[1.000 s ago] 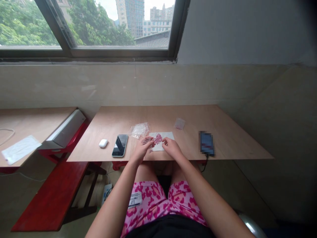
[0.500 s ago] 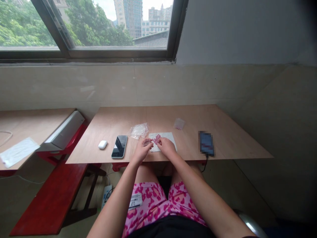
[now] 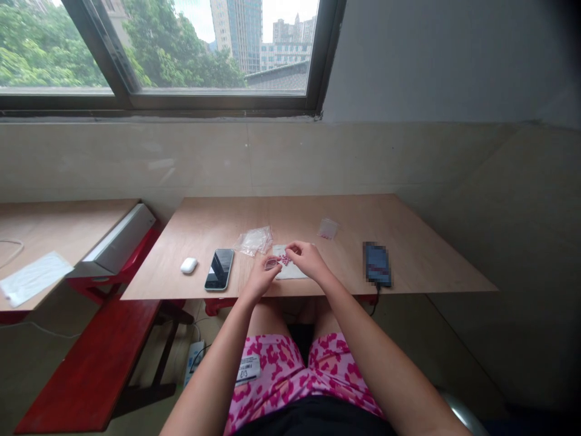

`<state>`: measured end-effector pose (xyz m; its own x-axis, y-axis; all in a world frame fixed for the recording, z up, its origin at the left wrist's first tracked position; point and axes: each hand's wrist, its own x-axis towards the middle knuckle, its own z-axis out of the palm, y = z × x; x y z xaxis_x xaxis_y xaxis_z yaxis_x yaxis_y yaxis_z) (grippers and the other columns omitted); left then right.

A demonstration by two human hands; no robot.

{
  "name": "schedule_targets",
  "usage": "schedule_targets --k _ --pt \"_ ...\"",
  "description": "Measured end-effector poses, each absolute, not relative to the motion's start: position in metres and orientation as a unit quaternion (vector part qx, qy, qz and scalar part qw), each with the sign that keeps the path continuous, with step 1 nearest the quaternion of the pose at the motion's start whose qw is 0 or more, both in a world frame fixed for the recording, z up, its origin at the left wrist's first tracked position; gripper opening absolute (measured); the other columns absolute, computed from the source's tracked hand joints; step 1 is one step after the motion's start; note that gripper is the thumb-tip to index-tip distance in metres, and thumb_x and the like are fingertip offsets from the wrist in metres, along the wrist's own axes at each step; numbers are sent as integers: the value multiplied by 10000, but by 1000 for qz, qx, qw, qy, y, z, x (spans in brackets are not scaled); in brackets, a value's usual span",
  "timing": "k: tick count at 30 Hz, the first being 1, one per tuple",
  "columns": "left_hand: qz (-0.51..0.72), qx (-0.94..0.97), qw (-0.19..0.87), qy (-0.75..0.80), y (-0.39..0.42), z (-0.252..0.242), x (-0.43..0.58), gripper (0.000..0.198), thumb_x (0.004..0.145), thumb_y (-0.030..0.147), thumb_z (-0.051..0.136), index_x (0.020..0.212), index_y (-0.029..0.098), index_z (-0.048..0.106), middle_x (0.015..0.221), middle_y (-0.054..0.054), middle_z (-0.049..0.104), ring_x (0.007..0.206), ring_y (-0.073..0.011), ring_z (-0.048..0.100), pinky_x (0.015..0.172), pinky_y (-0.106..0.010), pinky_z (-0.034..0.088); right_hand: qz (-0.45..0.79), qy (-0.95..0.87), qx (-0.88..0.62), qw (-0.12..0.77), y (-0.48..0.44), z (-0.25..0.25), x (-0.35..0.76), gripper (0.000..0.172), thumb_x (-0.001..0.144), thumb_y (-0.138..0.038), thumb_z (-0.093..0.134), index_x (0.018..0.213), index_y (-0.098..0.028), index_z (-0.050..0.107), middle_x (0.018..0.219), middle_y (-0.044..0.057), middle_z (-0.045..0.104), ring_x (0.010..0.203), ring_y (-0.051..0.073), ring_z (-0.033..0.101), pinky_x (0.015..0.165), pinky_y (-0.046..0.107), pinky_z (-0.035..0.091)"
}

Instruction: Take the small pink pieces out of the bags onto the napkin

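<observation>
A white sheet [image 3: 290, 272] lies near the front edge of the wooden table [image 3: 408, 242], with a small heap of pink beads [image 3: 285, 259] on it. My left hand [image 3: 262, 274] is pinched on a small pinkish loop [image 3: 270, 263] just left of the beads. My right hand [image 3: 307, 258] rests over the sheet with its fingers curled together at the bead heap; what the fingertips hold is too small to make out.
A crumpled clear bag [image 3: 255, 240] and a small bag with pink bits [image 3: 327, 228] lie behind the sheet. A black phone [image 3: 219, 269] and a white earbud case [image 3: 189, 264] sit to the left, another phone [image 3: 376, 264] to the right. A red bench [image 3: 91, 369] stands on the left.
My right hand has slid left and away from me across the sheet and now covers more of it, with its fingertips at the beads. My left hand has hardly moved.
</observation>
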<state>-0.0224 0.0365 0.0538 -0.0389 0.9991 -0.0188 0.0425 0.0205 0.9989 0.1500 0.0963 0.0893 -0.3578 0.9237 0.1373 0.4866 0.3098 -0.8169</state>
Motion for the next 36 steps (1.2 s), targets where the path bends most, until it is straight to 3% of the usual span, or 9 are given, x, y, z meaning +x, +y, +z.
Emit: schedule_targets --k 3,6,11,17,24,31,36 --pt "489 491 473 544 35 57 -23 311 814 318 751 1058 131 706 1018 -122 747 907 -240 709 784 -326 543 274 -756 -540 250 101 65 157 150 883 -242 611 821 -178 732 827 60 756 777 192 678 700 255 445" --pt "491 487 473 546 36 57 -22 298 810 293 747 1054 129 700 971 -119 752 876 -238 714 765 -327 548 225 -771 -571 170 98 46 155 156 877 -328 662 835 -190 721 854 65 745 769 198 665 651 253 399" --pt "500 487 472 539 38 52 -21 256 801 268 736 1016 132 707 1025 -143 750 939 -254 716 786 -333 556 164 -751 -624 138 91 33 139 232 895 -426 658 889 -196 690 956 84 732 827 208 659 637 256 365" --pt "506 491 471 530 41 47 -21 276 801 310 739 1012 136 704 988 -134 749 869 -249 722 756 -343 562 204 -736 -624 166 94 36 135 111 859 -306 661 824 -206 692 873 64 741 797 211 664 643 265 387" --pt "500 517 446 533 40 44 -21 278 811 303 738 1031 137 702 1027 -138 744 966 -269 707 882 -394 551 365 -663 -484 440 89 87 146 208 910 -357 565 883 -182 674 776 37 715 715 187 656 650 257 470" --pt "486 579 458 467 33 50 -11 269 868 336 707 1080 170 696 1114 -113 739 1082 -267 692 989 -409 511 353 -776 -415 318 68 115 157 169 881 -301 618 893 -186 742 833 32 745 700 165 634 666 263 455" --pt "473 529 546 445 19 68 -3 407 825 414 781 1115 202 588 1017 -83 751 970 -226 716 842 -338 544 364 -765 -439 301 54 112 189 204 903 -337 609 941 -185 740 867 38 749 667 160 611 639 271 454"
